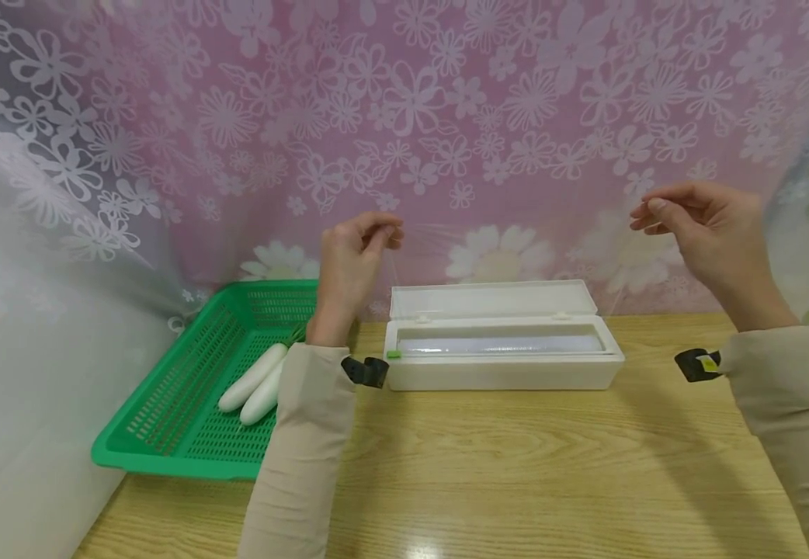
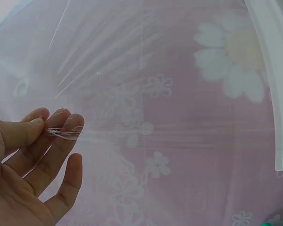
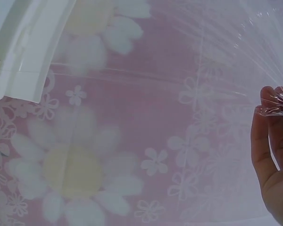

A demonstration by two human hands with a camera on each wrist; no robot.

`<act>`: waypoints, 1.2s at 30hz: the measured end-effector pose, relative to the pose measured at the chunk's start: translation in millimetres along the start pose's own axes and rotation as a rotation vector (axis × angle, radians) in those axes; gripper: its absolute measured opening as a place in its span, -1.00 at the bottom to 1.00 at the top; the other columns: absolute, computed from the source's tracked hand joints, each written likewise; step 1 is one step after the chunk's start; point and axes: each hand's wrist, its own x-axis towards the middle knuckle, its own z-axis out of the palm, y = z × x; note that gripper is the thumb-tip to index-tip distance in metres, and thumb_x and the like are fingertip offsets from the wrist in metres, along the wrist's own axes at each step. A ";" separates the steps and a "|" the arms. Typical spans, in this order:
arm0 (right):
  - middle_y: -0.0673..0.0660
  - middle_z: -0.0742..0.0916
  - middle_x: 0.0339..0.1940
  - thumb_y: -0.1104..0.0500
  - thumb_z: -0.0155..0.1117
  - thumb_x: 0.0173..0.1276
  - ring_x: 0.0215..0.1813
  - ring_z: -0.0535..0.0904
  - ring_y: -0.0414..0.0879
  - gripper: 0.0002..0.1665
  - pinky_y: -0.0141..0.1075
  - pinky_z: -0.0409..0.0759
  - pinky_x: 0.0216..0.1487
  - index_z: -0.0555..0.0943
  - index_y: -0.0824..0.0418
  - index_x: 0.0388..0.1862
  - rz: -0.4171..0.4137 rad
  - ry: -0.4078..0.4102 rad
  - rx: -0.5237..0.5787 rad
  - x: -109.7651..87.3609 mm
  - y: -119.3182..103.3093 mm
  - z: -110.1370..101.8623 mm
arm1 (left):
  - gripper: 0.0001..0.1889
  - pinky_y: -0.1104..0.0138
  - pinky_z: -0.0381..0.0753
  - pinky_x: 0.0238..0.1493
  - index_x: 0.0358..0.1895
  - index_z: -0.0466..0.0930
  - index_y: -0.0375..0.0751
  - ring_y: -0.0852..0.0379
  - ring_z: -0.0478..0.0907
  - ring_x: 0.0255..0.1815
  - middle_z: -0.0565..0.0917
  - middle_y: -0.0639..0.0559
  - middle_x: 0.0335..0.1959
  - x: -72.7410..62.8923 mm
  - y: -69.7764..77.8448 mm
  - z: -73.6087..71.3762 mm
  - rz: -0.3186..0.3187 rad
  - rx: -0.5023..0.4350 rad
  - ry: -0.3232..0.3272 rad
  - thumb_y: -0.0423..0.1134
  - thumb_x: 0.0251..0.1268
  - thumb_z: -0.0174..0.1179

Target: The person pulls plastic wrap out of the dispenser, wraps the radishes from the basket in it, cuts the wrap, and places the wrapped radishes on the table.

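A thin clear sheet of cling film is stretched between my two raised hands. My left hand pinches one corner of it between thumb and fingers, and the film bunches into creases there. Out to the right, my right hand pinches the other corner, where folds fan away from the fingertips. Below and between the hands stands a white cling film dispenser, its lid tipped back. A film roll lies inside, and a small green slider sits at the left of its front edge.
A green plastic basket stands on the wooden table to the left, partly behind my left forearm. Two white radishes lie in it. A pink flowered curtain hangs right behind the table.
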 end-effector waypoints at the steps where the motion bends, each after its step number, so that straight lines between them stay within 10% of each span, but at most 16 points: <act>1: -0.14 0.79 -0.36 0.46 0.21 0.45 -0.31 0.71 -0.31 -0.85 -0.58 0.59 -0.16 0.71 0.46 -0.13 -0.006 0.004 0.003 0.7 -1.7 -0.4 | -0.83 0.24 0.68 -0.05 -0.09 0.72 -0.46 -0.05 0.74 -0.25 0.76 -0.23 -0.25 0.3 1.0 -0.7 0.002 -0.005 0.005 -0.51 0.48 0.12; 21: -0.04 0.79 -0.23 0.44 0.16 0.48 -0.22 0.70 -0.22 -0.78 -0.50 0.57 -0.02 0.65 0.60 -0.04 -0.094 0.058 -0.027 -15.8 -38.0 -12.3 | -0.85 0.25 0.69 -0.11 -0.11 0.71 -0.50 -0.08 0.73 -0.24 0.76 -0.24 -0.25 -17.9 19.8 -21.4 0.137 -0.194 0.052 -0.56 0.44 0.13; 27: -0.07 0.77 -0.06 0.44 0.08 0.54 -0.04 0.66 -0.23 -0.74 -0.45 0.47 0.13 0.60 0.60 0.07 -0.119 -0.106 0.010 -52.3 -34.4 -35.5 | -0.85 0.34 0.65 -0.27 -0.11 0.71 -0.51 -0.01 0.74 -0.26 0.77 -0.22 -0.25 -50.6 21.2 -35.9 0.185 -0.245 -0.094 -0.60 0.38 0.16; 36: 0.11 0.73 0.03 0.43 0.05 0.56 0.13 0.60 -0.16 -0.79 -0.51 0.45 0.17 0.62 0.56 -0.09 -0.360 -0.502 0.205 -107.9 -2.4 -70.9 | -0.77 0.26 0.63 -0.18 -0.17 0.73 -0.32 0.03 0.66 -0.14 0.73 -0.12 -0.18 -102.9 5.0 -52.7 0.440 -0.350 -0.453 -0.67 0.26 0.21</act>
